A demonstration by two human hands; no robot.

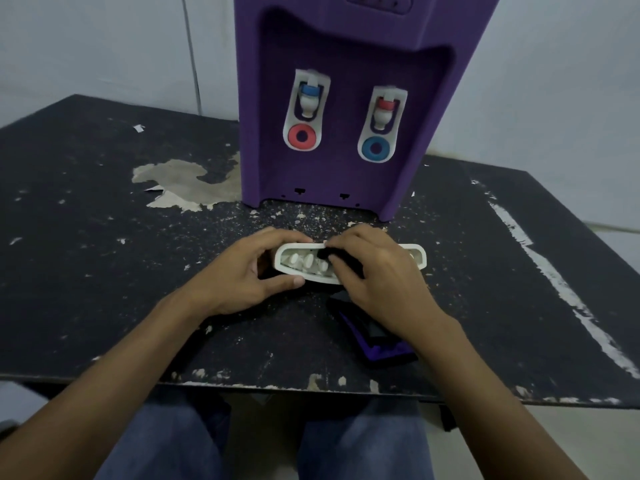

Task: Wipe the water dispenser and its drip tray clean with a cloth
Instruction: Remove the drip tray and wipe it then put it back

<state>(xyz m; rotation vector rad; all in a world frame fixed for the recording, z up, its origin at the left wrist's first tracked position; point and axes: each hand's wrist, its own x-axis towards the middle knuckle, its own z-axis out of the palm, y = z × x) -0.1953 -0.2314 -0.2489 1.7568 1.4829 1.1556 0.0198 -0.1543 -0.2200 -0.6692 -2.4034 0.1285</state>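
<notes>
On the bench (104, 271), my left hand (256, 271) grips one end of the white drip tray (419, 256), fingers clamped. My right hand (374, 271) pinches a dark cloth (323, 254) inside it. The purple dispenser (346, 98) stands at twelve o'clock.

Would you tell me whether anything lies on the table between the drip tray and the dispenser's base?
Nothing visible does: only flaking tabletop separates the drip tray from the dispenser. The purple grille lies nearer the person.

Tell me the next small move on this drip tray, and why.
Probably drag the dark cloth leftward along the white drip tray: the right hand presses it mid-tray, the left hand grips the left end, and the ribs there lie uncovered.
</notes>
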